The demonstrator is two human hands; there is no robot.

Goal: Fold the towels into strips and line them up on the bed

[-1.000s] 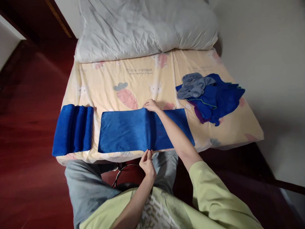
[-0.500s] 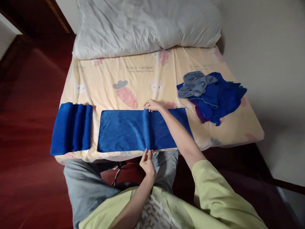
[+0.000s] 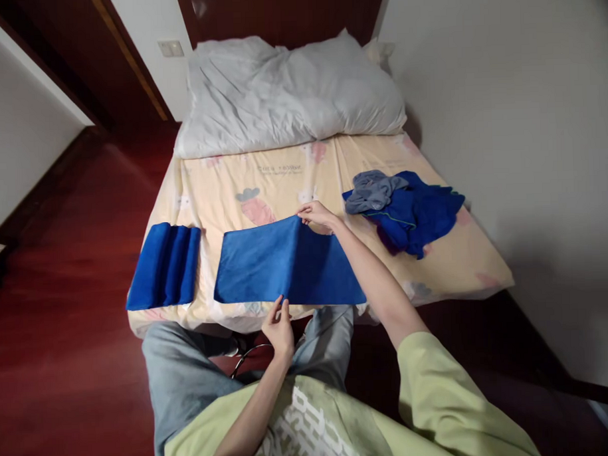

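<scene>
A long blue cloth (image 3: pixel 255 259) lies across the bed near its front edge, with its middle raised into a ridge. My left hand (image 3: pixel 279 327) pinches the near edge of the cloth at that ridge. On the far edge, my right hand (image 3: pixel 316 214) pinches the ridge's other end. The two ends of the cloth still rest on the sheet. To the left sits a stack of folded blue cloths (image 3: pixel 164 266). A loose heap of blue cloths (image 3: pixel 428 214) with a grey cloth (image 3: pixel 375 191) on top lies at the right.
The bed (image 3: pixel 465 265) has a patterned yellow sheet. A white quilt (image 3: pixel 289 99) is bunched at the far end by the dark headboard. A wall runs along the right, and my knees are against the bed's front edge.
Both hands have lifted the cloth's middle higher into a ridge, and its ends have drawn inward. The camera view has tilted up, showing the headboard.
</scene>
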